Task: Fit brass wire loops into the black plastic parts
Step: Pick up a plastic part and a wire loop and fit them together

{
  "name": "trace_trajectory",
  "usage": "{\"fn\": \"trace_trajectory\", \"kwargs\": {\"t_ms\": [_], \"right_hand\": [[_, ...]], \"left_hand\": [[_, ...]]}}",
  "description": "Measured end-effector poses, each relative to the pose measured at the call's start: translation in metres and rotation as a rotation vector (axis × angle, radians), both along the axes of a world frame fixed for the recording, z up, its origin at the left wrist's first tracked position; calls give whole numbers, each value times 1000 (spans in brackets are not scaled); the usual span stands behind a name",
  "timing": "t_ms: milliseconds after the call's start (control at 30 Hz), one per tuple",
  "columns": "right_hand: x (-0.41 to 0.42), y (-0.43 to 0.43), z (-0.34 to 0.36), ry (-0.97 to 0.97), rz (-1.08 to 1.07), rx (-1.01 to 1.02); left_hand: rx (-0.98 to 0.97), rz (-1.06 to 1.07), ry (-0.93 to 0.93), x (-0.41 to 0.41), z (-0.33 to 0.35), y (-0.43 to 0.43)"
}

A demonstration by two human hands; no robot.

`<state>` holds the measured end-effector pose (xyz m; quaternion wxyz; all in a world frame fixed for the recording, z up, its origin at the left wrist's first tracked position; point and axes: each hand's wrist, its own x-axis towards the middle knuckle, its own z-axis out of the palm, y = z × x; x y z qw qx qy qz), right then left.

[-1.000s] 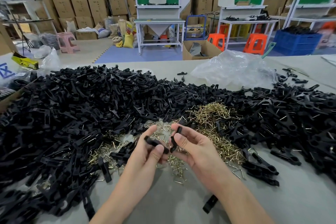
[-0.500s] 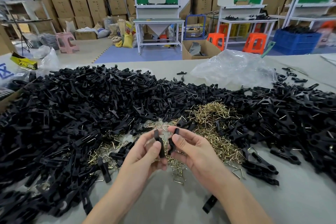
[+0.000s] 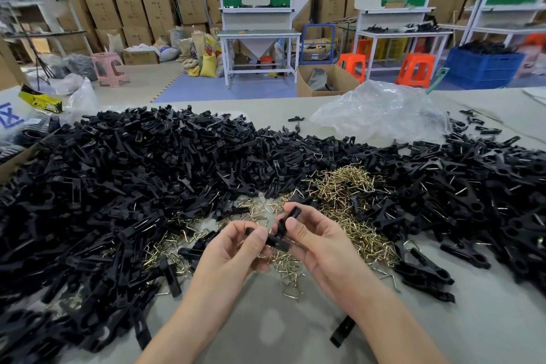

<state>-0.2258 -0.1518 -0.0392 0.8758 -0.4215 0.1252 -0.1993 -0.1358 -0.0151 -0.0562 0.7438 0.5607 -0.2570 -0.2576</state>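
Observation:
Above the table's near middle, my left hand (image 3: 236,248) pinches one black plastic part (image 3: 276,242) between thumb and fingers. My right hand (image 3: 316,239) grips a second black plastic part (image 3: 291,216) that stands tilted upward, and the two parts meet between my thumbs. Whether a wire loop sits between them is hidden by my fingers. A heap of brass wire loops (image 3: 345,195) lies on the grey table (image 3: 266,334) just behind and under my hands. Large piles of black plastic parts lie on the left (image 3: 118,186) and on the right (image 3: 472,186).
A crumpled clear plastic bag (image 3: 381,109) lies at the far right of the table. One loose black part (image 3: 342,331) lies near my right forearm. A cardboard box edge (image 3: 17,162) sits at the far left. Benches, stools and stacked cartons stand beyond the table.
My hands have brought the two black parts together; the left one has swung from lying flat to meeting the right one, which now tilts upward.

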Motion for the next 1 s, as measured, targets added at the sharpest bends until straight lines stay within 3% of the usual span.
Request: {"fn": "trace_trajectory", "kwargs": {"t_ms": [200, 267, 433, 600, 700, 1000], "right_hand": [[-2, 3, 4, -23, 89, 116], [-3, 1, 5, -22, 65, 128], [0, 1, 2, 26, 2, -10], [2, 5, -1, 68, -31, -219], [3, 9, -2, 71, -37, -296], [5, 10, -4, 88, -26, -300]], "left_hand": [[27, 44, -141, -1, 6, 4], [-10, 69, -91, -3, 9, 3], [-115, 117, 190, 4, 4, 0], [-16, 196, 85, 3, 2, 0], [-64, 199, 176, 1, 0, -4], [-121, 114, 234, -5, 0, -7]]}}
